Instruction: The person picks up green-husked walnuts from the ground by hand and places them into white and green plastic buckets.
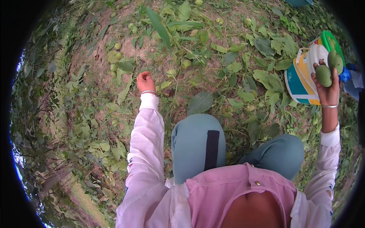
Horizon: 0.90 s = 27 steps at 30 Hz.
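Note:
At the far right my right hand (329,89) is closed around two oval green fruits, which look like walnuts in their husks. One green walnut (324,76) sits against the fingers, and a second green walnut (335,60) shows just beyond it. The hand is over the side of a white, teal and yellow plastic bucket (294,81) with a wire-like handle. On the left, my left hand (145,82) is held over the leafy ground with its fingers curled in. Whatever it may hold is hidden. Green walnuts on the ground (118,46) lie beyond it, among leaves.
Another container with a green rim (327,40) stands beside the bucket. Part of a blue basin (299,2) shows at the top right. Fallen leafy twigs (270,81) and grass cover much of the soil. My bent knees (197,144) are close in front.

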Tool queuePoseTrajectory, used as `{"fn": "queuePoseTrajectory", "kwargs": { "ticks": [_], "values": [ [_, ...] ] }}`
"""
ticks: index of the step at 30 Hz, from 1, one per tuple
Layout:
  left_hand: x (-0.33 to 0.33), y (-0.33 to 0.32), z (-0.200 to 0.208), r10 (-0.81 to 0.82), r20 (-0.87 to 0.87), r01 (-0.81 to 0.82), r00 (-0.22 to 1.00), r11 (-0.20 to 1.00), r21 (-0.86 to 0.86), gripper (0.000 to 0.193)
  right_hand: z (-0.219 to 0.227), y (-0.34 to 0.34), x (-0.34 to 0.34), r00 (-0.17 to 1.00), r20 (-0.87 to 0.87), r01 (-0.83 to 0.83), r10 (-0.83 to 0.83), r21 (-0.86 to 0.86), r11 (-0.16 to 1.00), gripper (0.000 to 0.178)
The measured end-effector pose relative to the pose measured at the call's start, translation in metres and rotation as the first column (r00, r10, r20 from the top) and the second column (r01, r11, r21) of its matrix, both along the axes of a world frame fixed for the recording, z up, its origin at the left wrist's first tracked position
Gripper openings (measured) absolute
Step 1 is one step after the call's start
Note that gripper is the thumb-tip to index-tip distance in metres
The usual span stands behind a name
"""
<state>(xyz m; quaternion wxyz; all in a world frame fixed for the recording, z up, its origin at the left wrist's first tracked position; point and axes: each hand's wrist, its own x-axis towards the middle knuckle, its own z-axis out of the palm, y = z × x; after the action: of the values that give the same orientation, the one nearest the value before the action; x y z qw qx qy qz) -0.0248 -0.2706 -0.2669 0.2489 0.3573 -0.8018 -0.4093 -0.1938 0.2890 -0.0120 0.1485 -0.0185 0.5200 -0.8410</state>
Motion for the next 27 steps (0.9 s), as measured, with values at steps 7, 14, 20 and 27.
{"fn": "queuePoseTrajectory", "kwargs": {
  "ticks": [7, 14, 20, 27],
  "values": [
    [0.017, 0.03, -0.076, -0.196, 0.725, 0.329, 0.66, 0.943, -0.045, 0.049, 0.018, 0.174, -0.068, 0.91, -0.35, 0.402, -0.222, 0.876, 0.266, 0.05],
    [-0.038, 0.042, -0.023, -0.41, 0.659, 0.603, 0.631, 0.793, -0.085, 0.049, 0.021, -0.037, 0.073, 0.939, -0.332, 0.256, 0.084, 0.843, 0.473, 0.037],
    [-0.09, 0.074, -0.055, -0.347, 0.884, 0.596, 0.312, 0.796, 0.102, 0.064, 0.024, -0.09, 0.115, 0.891, -0.236, -0.019, 0.388, 0.834, 0.552, 0.036],
    [-0.013, 0.019, -0.043, -0.509, -0.126, 0.389, 0.852, 0.451, 0.804, 0.062, 0.015, -0.08, 0.115, 0.931, -0.158, -0.094, 0.33, 0.77, 0.632, 0.03]
  ]
}}
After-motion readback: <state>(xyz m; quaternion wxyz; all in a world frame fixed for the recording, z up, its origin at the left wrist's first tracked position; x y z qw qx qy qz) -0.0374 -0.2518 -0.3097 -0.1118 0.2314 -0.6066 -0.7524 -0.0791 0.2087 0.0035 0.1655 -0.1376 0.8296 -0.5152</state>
